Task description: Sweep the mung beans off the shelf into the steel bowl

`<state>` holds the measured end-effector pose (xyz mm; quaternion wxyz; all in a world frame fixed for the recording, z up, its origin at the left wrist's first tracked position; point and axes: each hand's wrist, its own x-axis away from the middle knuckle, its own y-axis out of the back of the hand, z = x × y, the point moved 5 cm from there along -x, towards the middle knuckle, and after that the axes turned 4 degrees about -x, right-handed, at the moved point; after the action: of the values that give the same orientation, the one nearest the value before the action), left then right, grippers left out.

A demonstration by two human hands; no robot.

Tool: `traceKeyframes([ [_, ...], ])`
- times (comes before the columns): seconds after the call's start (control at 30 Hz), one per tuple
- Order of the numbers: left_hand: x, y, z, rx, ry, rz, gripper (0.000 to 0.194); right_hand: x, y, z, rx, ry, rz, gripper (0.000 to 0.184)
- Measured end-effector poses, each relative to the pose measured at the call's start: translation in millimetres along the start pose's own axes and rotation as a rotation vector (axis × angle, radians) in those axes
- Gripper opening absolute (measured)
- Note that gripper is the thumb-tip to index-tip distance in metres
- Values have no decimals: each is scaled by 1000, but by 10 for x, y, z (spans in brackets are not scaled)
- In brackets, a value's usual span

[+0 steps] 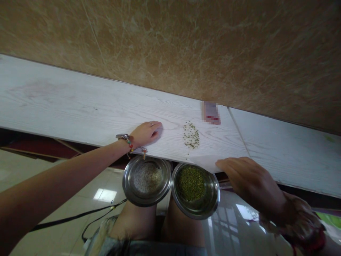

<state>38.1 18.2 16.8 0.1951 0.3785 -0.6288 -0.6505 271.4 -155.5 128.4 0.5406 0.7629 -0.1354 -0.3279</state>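
My left hand (146,134) rests on the white wood-grain tabletop (106,106), its fingers stretched out to the right and nothing visible in them. Small green beans (191,135), apparently mung beans, lie scattered to its right. At the table's front edge, my right hand (246,176) reaches in with fingers extended leftward; its underside is hidden, and no held thing shows. Just left of it, a metal bowl (217,199) holds a heap of the green beans. Beside that, another metal bowl (126,193) contains pale grains, perhaps rice. Both bowls sit on my thighs, below the edge.
A small blurred packet or card (211,113) lies at the back of the table near a board seam. Behind rises a brown marbled wall (165,46). Black cables (80,215) run above the glossy tiled floor (106,181) at lower left.
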Motion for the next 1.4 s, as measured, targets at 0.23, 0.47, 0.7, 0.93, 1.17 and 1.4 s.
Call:
traceKeyframes([
  [0.23,-1,-10,9,6,-3,-23,38,-64,-116,-35,96,-22,15,31],
  [0.47,-6,6,-22,18,5,16,39,-52,-51,2,8,-8,10,28],
  [0.7,-5,-9,11,15,0,-20,37,-74,-70,36,10,-11,23,27],
  [0.93,-3,-6,5,10,6,-16,37,-100,-54,28,-11,1,-11,28],
  [1.17,-3,-9,2,14,12,-3,38,-81,-47,13,-67,1,59,27],
  [1.4,-6,-9,8,26,7,-14,37,29,61,-72,-23,-46,53,28],
])
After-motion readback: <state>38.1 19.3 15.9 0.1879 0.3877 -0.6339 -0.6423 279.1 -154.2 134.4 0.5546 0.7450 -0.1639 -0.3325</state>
